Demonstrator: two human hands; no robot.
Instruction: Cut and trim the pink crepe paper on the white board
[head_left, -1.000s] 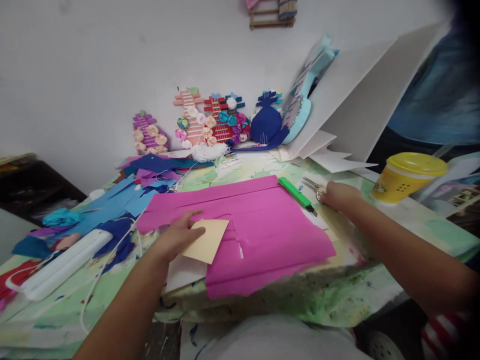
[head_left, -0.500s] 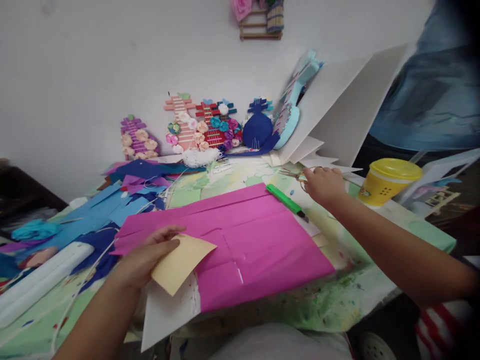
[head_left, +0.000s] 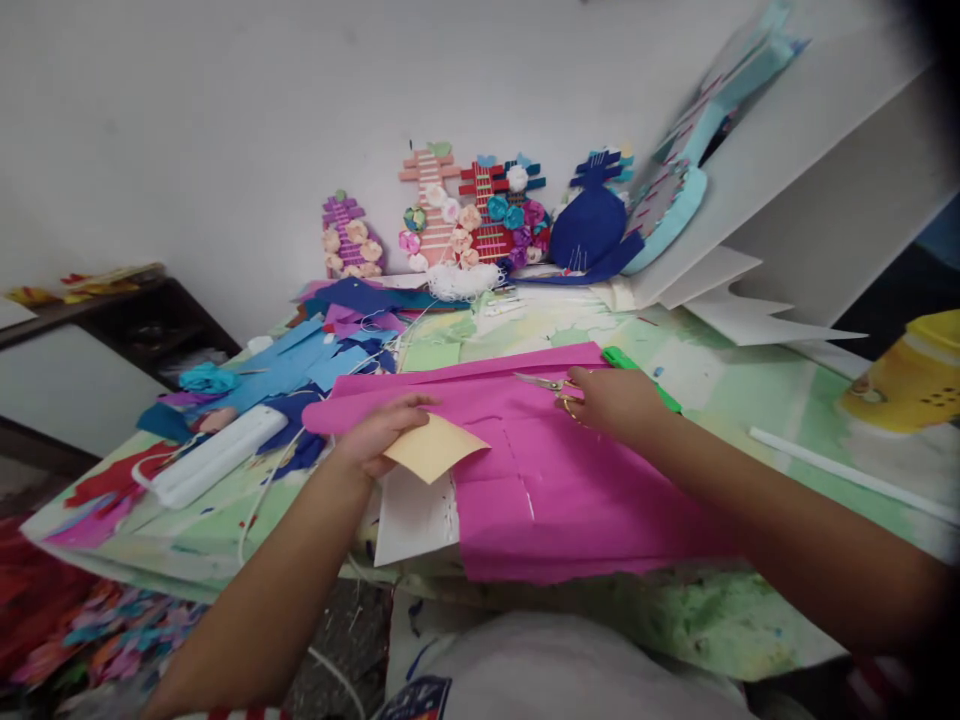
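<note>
Scissors (head_left: 553, 385) jut leftward from the pinching right grip (head_left: 615, 402); left grip (head_left: 384, 432) pinches yellow paper (head_left: 436, 449).

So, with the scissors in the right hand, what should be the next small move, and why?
Probably bring the scissors, held in the right hand, leftward to the pale yellow card: their tips point that way above the pink sheet, still apart from the card, whose right corner juts free of the left hand.

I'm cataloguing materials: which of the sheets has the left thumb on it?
The small, pale-yellow sheet held by the left hand; it lies uppermost, overlapping the large magenta sheet and the white sheet.
</note>
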